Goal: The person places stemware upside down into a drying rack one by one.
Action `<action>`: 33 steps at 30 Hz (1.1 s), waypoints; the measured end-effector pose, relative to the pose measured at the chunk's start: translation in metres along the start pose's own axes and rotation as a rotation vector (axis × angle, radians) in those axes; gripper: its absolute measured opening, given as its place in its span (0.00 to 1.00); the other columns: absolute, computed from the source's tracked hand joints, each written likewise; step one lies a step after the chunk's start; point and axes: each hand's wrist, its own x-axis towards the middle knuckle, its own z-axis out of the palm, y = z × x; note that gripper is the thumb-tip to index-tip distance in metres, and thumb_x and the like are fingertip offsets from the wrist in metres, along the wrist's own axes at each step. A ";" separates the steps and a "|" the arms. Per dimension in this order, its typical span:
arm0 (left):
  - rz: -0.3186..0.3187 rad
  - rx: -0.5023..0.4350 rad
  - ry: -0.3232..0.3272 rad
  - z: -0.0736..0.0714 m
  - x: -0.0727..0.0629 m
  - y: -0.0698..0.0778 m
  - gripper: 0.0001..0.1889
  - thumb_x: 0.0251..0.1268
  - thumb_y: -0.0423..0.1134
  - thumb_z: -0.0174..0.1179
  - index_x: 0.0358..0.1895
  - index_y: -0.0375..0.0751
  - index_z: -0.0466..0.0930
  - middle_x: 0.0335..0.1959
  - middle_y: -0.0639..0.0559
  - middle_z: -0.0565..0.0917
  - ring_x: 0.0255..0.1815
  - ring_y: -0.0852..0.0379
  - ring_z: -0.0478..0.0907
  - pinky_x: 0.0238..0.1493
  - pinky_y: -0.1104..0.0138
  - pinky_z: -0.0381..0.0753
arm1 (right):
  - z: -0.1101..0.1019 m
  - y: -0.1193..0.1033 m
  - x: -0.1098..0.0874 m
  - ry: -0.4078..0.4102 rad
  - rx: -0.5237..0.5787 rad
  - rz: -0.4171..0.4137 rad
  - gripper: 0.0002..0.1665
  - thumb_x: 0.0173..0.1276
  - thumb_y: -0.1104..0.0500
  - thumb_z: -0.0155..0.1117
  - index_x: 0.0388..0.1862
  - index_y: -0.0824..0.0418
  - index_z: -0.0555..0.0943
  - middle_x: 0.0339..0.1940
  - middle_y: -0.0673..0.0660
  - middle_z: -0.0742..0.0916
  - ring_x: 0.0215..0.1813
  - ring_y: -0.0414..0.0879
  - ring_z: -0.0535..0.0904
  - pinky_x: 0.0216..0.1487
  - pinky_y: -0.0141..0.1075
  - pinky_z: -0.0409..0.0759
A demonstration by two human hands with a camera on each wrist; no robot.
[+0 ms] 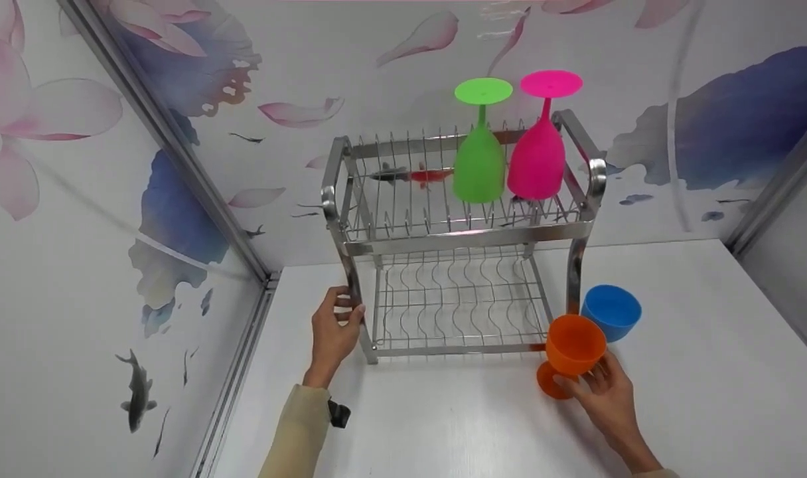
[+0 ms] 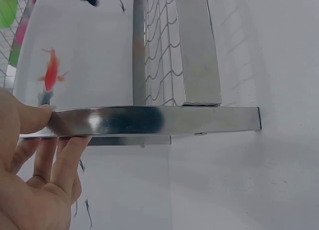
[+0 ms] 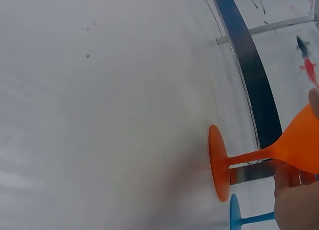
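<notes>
A two-tier metal dish rack (image 1: pixel 470 238) stands on the white table. My left hand (image 1: pixel 334 332) grips its front left leg (image 2: pixel 114 121), thumb on one side and fingers on the other. At the rack's front right corner, my right hand (image 1: pixel 606 395) holds an orange goblet (image 1: pixel 576 345) by its bowl, mouth up. In the right wrist view the goblet's stem and round foot (image 3: pixel 218 162) show; whether the foot touches the table I cannot tell. Just behind it is a blue goblet (image 1: pixel 612 312), mouth up, its lower part hidden in the head view.
Upside down on the rack's upper tier, at the right, stand a green goblet (image 1: pixel 480 159) and a pink goblet (image 1: pixel 539 159). The lower wire shelf (image 1: pixel 460 302) lies beneath. Printed wall panels (image 1: pixel 297 79) with metal frame edges border the table (image 1: pixel 443 418) behind and at both sides.
</notes>
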 end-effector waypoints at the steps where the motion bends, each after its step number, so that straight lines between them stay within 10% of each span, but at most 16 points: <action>1: 0.000 0.003 0.000 0.000 0.000 0.000 0.19 0.73 0.30 0.67 0.63 0.41 0.79 0.46 0.43 0.86 0.39 0.50 0.89 0.39 0.64 0.92 | 0.000 -0.001 0.001 -0.008 -0.006 -0.002 0.56 0.65 0.51 0.83 0.85 0.52 0.60 0.80 0.53 0.73 0.68 0.30 0.73 0.66 0.21 0.76; 25: -0.041 0.005 -0.003 -0.005 -0.007 0.008 0.22 0.70 0.30 0.70 0.64 0.40 0.79 0.55 0.42 0.86 0.51 0.44 0.90 0.49 0.58 0.93 | -0.016 -0.035 -0.009 0.011 -0.032 -0.151 0.48 0.64 0.59 0.83 0.79 0.60 0.67 0.70 0.47 0.79 0.65 0.25 0.76 0.63 0.18 0.77; 33: 0.060 0.064 0.041 -0.017 -0.015 0.017 0.23 0.68 0.31 0.72 0.64 0.37 0.79 0.60 0.39 0.84 0.56 0.40 0.86 0.56 0.48 0.91 | -0.026 -0.047 -0.011 -0.014 -0.082 -0.275 0.47 0.63 0.66 0.82 0.78 0.63 0.69 0.67 0.39 0.79 0.65 0.24 0.77 0.64 0.18 0.76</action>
